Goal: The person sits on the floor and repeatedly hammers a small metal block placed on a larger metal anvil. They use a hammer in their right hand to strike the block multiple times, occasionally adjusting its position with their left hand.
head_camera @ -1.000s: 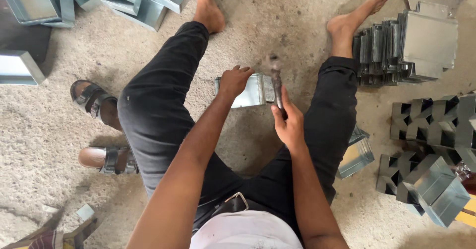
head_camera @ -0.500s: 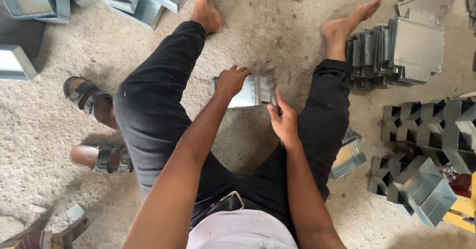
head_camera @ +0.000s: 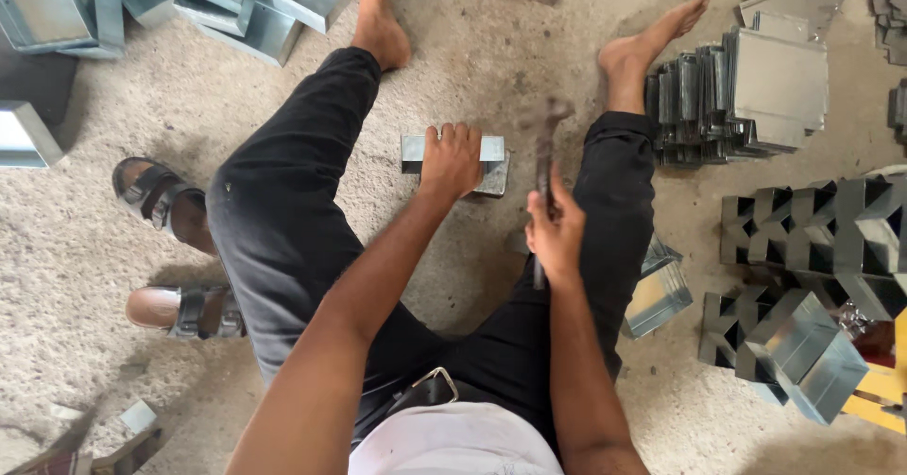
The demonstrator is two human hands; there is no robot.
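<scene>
Metal box [head_camera: 491,158] now gripped flat — hammer [head_camera: 545,163] raised since 0.5 s ago.

I saw dull grey sheet metal in the small box [head_camera: 452,156], smooth with a faint sheen. The hammer [head_camera: 545,168] looked dark, matt metal. The floor [head_camera: 85,248] was rough, gritty concrete. My trousers [head_camera: 283,239] were matt black cloth.

Your view: even soft daylight, faint shadows; motion blur on hammer [head_camera: 545,144], centre frame; mild glare on sheet metal, upper right.
</scene>
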